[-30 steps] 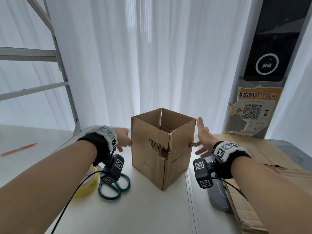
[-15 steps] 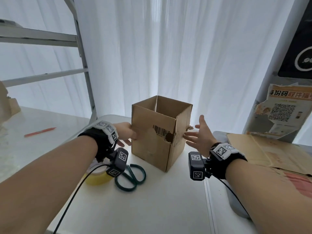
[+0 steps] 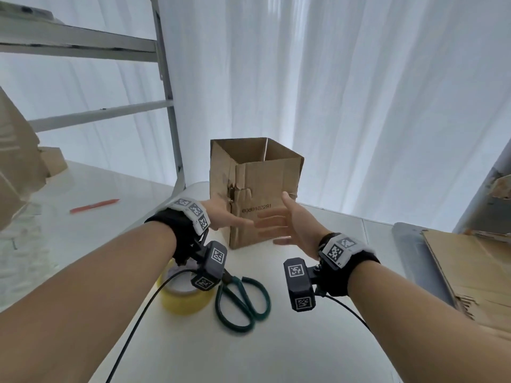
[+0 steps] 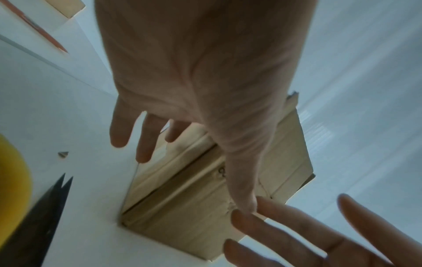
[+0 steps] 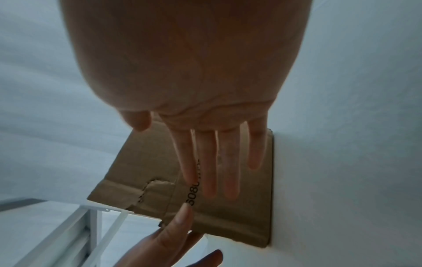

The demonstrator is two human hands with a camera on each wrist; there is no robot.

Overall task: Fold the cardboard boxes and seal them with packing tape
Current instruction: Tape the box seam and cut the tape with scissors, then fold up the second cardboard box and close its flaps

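Observation:
A brown cardboard box (image 3: 265,186) stands upright on the white table (image 3: 276,341), its top open and a torn seam on its near left edge. A printed number shows on its near face. My left hand (image 3: 229,219) reaches to the box's lower left corner with fingers spread and straight, the thumb (image 4: 242,189) lying along the cardboard. My right hand (image 3: 273,225) is flat in front of the near face, its fingers (image 5: 210,173) straight. Neither hand grips anything. A yellow tape roll (image 3: 182,298) sits under my left wrist.
Green-handled scissors (image 3: 243,299) lie beside the tape, near me. Flattened cardboard (image 3: 470,272) is stacked at the right table edge. An orange pen (image 3: 94,205) lies far left. A metal ladder frame (image 3: 168,106) and white curtains stand behind the box.
The box has turned, so a flat face with the number now faces me instead of a corner. Both hands have come together in front of it.

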